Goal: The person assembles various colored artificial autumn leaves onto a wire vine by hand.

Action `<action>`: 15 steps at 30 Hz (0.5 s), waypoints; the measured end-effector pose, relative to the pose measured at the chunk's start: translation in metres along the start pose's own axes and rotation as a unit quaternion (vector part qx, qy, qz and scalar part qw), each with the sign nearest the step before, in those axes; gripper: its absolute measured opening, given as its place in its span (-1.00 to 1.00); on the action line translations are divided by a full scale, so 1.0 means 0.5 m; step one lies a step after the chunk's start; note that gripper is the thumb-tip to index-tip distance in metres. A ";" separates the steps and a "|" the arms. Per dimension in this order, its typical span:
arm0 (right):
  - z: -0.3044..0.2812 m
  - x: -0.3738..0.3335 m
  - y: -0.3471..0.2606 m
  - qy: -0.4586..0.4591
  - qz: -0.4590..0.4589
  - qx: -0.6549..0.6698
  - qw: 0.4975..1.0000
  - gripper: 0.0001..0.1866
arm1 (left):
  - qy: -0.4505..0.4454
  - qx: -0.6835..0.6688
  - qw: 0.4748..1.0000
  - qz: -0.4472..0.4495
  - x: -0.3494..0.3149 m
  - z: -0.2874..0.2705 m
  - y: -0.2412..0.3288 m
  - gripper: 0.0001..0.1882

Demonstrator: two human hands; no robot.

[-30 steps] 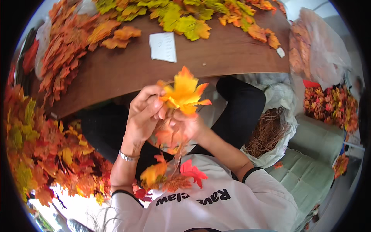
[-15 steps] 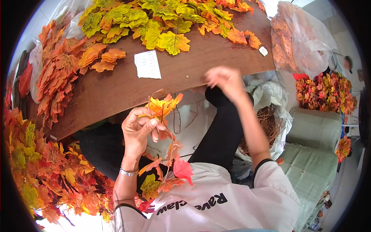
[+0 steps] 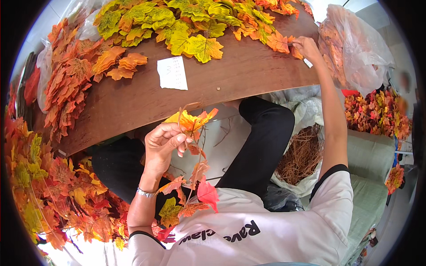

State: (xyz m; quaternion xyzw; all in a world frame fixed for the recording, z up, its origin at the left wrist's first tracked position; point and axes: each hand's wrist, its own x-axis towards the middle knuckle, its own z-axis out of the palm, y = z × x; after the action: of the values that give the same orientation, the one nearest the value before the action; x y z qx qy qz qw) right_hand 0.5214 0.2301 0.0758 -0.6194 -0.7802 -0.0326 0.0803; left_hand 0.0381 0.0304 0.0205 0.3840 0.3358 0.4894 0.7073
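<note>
My left hand [image 3: 163,144] pinches a thin brown stem of an artificial leaf garland [image 3: 199,170]. A yellow-orange leaf [image 3: 194,121] stands out just above the fingertips. Below them the garland hangs toward my shirt, bearing orange leaves, a pink-red leaf [image 3: 207,194] and a green-yellow leaf [image 3: 170,212]. My right hand [image 3: 308,48] reaches across to the table's right end. Its thumb and fingers close on the edge of an orange artificial maple leaf [image 3: 278,42], one of a pair lying there; the exact pinch point is small.
On the brown table [image 3: 208,86] lie green-yellow leaves [image 3: 202,46], orange leaf stacks [image 3: 66,93] and a white paper slip [image 3: 172,73]. A clear bag [image 3: 355,48] stands right. Brown stems [image 3: 301,155] fill a white sack by my knee. Finished-looking garlands [image 3: 75,195] heap at left.
My right hand has moved from above the table's front edge to the far right and closed on an orange leaf. My left hand keeps the garland, nearly in place.
</note>
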 end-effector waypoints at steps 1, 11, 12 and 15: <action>0.002 0.001 -0.004 0.013 0.000 0.003 1.000 -0.80 | 0.001 -0.001 1.000 -0.001 0.000 0.000 -0.001 -0.89; -0.026 0.008 -0.001 0.054 -0.058 -0.003 0.997 -0.87 | -0.008 0.011 1.000 -0.021 0.003 -0.007 -0.001 -0.87; -0.042 0.008 -0.009 0.068 -0.051 0.000 0.996 -0.88 | -0.010 0.010 1.000 -0.024 0.002 -0.008 -0.001 -0.87; -0.079 0.015 -0.009 0.010 -0.026 -0.009 1.000 -0.89 | -0.011 0.005 1.000 -0.028 0.000 -0.005 0.001 -0.87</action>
State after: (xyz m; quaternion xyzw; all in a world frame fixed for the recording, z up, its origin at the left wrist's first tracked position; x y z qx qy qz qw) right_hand 0.5188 0.2304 0.1163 -0.5993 -0.7949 -0.0478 0.0822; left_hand 0.0358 0.0308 0.0196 0.3835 0.3412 0.4631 0.7226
